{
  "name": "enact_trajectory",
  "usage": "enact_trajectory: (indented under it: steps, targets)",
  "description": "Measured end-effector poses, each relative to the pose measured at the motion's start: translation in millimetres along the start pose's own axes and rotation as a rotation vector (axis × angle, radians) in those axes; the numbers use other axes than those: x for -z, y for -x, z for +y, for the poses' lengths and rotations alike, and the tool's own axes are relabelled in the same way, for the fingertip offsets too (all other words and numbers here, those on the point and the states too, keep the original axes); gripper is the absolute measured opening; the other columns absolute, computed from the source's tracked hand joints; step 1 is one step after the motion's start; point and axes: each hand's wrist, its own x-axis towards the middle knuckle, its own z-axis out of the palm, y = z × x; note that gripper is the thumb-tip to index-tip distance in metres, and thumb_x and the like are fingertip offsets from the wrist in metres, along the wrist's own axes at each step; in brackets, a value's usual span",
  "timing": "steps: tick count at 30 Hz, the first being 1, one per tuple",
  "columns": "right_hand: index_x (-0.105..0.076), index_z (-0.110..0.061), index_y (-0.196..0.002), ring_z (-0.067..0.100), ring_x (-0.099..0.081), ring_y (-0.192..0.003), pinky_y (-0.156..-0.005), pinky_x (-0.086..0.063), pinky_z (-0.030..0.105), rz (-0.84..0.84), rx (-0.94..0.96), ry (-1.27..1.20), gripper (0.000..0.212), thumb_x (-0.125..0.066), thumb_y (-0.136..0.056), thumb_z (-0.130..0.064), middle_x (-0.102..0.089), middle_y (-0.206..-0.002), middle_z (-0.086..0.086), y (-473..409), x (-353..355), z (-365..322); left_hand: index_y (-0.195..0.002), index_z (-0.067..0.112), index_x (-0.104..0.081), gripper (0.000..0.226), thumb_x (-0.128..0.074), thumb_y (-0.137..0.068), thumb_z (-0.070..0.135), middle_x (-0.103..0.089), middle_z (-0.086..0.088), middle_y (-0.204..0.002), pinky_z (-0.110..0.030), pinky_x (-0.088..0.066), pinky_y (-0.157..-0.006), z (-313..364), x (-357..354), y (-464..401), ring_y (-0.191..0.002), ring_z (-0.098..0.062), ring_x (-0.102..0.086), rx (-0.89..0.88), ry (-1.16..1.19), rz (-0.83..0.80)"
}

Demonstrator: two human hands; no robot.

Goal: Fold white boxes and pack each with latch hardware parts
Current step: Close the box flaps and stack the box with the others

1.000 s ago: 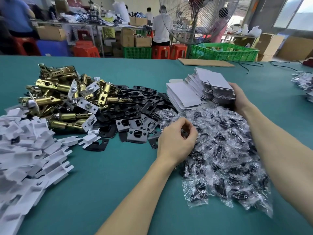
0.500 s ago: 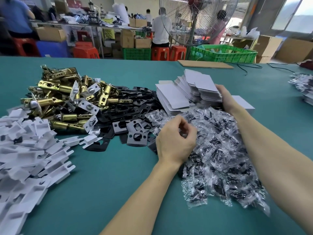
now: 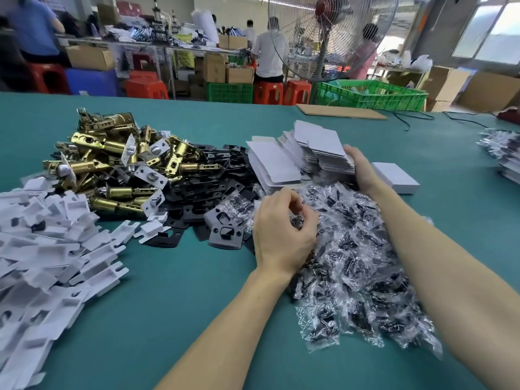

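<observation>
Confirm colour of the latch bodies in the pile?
Brass-gold, with silver faceplates. The latch bodies show best in the head view, left of the black plates.

Far side: standing fan [image 3: 332, 35], green crate [image 3: 374, 95] right of red stools [image 3: 281, 92] (two together), cardboard sheet [image 3: 342, 111] on the teal table [image 3: 174, 291].

Single head-worn wide-angle view, forward and down, close over the green table [image 3: 174, 291].
</observation>
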Motion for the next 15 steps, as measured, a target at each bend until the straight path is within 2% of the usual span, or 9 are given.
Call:
enact_trajectory:
  steps: [1,2,5,8,10,12,15]
  targets:
    - [-0.058,-0.019,-0.133,0.023,-0.065,-0.101,-0.092,-0.050,0.033,0.017,-0.028,0.015,0.058,-0.028,-0.104,-0.060,-0.073,-0.116,0.000,0.3,1.9,0.2,-0.077,0.021,-0.050,0.019,-0.064,-0.090,0.024,-0.051,0.010,-0.072,-0.035,-0.046,-0.068,-1.1,2.4,-0.4,-0.073,-0.013,-0.049,0.004,-0.002,-0.012]
    - [-0.051,-0.022,-0.143,0.025,-0.063,-0.106,-0.099,-0.045,0.040,0.042,-0.064,0.026,0.063,-0.026,-0.103,-0.064,-0.068,-0.122,0.001,2.0,4.1,0.4,-0.078,0.021,-0.050,0.019,-0.063,-0.090,0.025,-0.052,0.008,-0.072,-0.036,-0.047,-0.066,-2.8,5.0,-1.3,-0.073,-0.014,-0.050,0.011,-0.007,-0.021]
    - [-0.048,-0.026,-0.146,0.022,-0.061,-0.098,-0.093,-0.045,0.040,0.130,-0.135,0.014,0.059,-0.021,-0.106,-0.061,-0.060,-0.123,0.005,8.8,9.9,-4.7,-0.078,0.024,-0.052,0.017,-0.062,-0.091,0.028,-0.057,0.009,-0.074,-0.032,-0.047,-0.064,-7.0,12.8,-7.6,-0.072,-0.011,-0.054,0.066,-0.004,-0.043]
    - [-0.054,-0.020,-0.139,0.024,-0.061,-0.104,-0.093,-0.047,0.039,0.291,-0.126,0.018,0.046,-0.035,-0.107,-0.046,-0.061,-0.130,0.006,17.5,13.6,-20.5,-0.077,0.028,-0.051,0.019,-0.062,-0.092,0.031,-0.058,0.009,-0.072,-0.032,-0.047,-0.061,-9.6,21.4,-16.9,-0.066,-0.011,-0.054,0.136,0.028,-0.060]
    - [-0.058,-0.017,-0.135,0.022,-0.059,-0.106,-0.090,-0.046,0.036,0.411,-0.035,0.069,0.042,-0.046,-0.101,-0.039,-0.064,-0.126,0.004,27.5,11.2,-32.0,-0.077,0.027,-0.052,0.018,-0.061,-0.093,0.031,-0.059,0.008,-0.071,-0.035,-0.049,-0.062,-12.4,28.0,-23.3,-0.063,-0.011,-0.053,0.176,0.048,-0.071]
    - [-0.062,-0.020,-0.130,0.014,-0.057,-0.102,-0.084,-0.044,0.027,0.496,0.114,0.204,0.038,-0.051,-0.097,-0.035,-0.063,-0.119,-0.003,44.7,-2.3,-44.1,-0.077,0.027,-0.054,0.018,-0.062,-0.094,0.028,-0.059,0.010,-0.070,-0.027,-0.047,-0.062,-15.8,35.1,-28.0,-0.061,-0.004,-0.051,0.193,0.056,-0.056]
    - [-0.064,-0.019,-0.125,0.011,-0.058,-0.112,-0.097,-0.043,0.025,0.512,0.389,0.351,0.031,-0.056,-0.097,-0.027,-0.065,-0.122,-0.005,73.7,-45.4,-61.2,-0.078,0.025,-0.056,0.018,-0.063,-0.095,0.027,-0.060,0.011,-0.070,-0.015,-0.042,-0.059,-19.0,44.0,-32.1,-0.063,-0.002,-0.052,0.197,0.012,-0.017]
